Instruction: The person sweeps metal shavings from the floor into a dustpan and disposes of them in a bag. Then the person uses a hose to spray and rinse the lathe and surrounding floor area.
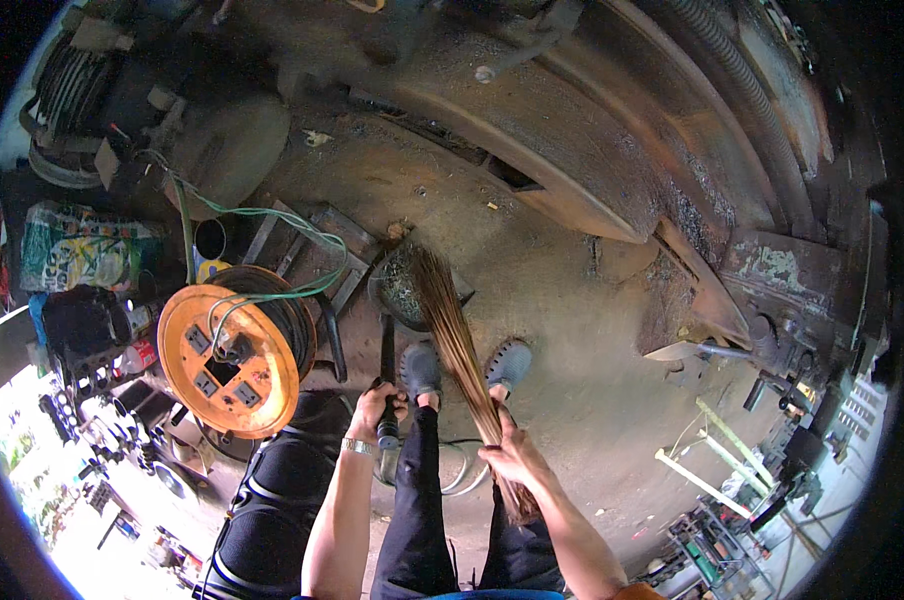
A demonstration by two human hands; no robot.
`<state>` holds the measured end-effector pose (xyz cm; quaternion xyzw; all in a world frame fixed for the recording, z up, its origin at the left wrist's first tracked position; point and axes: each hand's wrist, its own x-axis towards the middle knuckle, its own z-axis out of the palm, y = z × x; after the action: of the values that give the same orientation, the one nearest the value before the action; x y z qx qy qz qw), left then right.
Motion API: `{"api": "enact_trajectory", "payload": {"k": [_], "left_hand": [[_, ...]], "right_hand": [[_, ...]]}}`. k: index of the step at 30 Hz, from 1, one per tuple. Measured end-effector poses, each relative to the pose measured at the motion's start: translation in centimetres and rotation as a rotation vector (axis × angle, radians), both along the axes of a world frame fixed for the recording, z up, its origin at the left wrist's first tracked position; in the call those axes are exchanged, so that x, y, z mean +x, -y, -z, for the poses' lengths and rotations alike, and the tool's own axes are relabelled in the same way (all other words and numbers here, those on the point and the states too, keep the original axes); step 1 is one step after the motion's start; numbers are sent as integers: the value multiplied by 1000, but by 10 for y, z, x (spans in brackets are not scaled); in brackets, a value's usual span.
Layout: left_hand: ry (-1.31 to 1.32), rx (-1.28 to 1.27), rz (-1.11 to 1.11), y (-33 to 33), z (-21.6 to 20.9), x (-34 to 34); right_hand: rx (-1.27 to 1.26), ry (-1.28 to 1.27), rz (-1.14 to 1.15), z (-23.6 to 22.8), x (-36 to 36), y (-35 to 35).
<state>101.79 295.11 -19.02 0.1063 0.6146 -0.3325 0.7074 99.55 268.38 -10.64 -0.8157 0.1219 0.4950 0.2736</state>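
Observation:
My left hand (375,412) is closed round the dark handle of a round, long-handled pan (388,345). The pan rests on the floor ahead of my feet, with grey metal shavings (400,283) in it. In my right hand (515,452) is a stick broom (457,350), gripped near its lower end in view. The broom slants away to the left, and its bristle tips lie over the right part of the pan, hiding some of the shavings.
An orange cable reel (227,395) with green cable stands at my left beside black rounded cases (272,520). Big rusty machinery (572,130) with shavings on it fills the far right. A pale metal frame (717,465) is at the right. My clogs (509,364) stand on the floor.

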Motion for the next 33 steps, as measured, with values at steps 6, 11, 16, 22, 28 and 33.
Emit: {"api": "enact_trajectory", "payload": {"k": [6, 11, 16, 22, 28, 33], "left_hand": [[66, 23, -52, 0, 11, -11], [0, 53, -19, -3, 12, -1], [112, 165, 158, 7, 5, 11], [66, 126, 80, 5, 9, 9], [19, 41, 63, -5, 19, 15], [12, -19, 47, -7, 18, 18]], "right_hand": [[-1, 85, -181, 76, 151, -47], [-132, 136, -232, 127, 129, -53], [-110, -147, -57, 33, 61, -10], [-48, 31, 35, 50, 100, 12], [-31, -1, 62, 138, 74, 9], [52, -273, 168, 31, -9, 25]]}}
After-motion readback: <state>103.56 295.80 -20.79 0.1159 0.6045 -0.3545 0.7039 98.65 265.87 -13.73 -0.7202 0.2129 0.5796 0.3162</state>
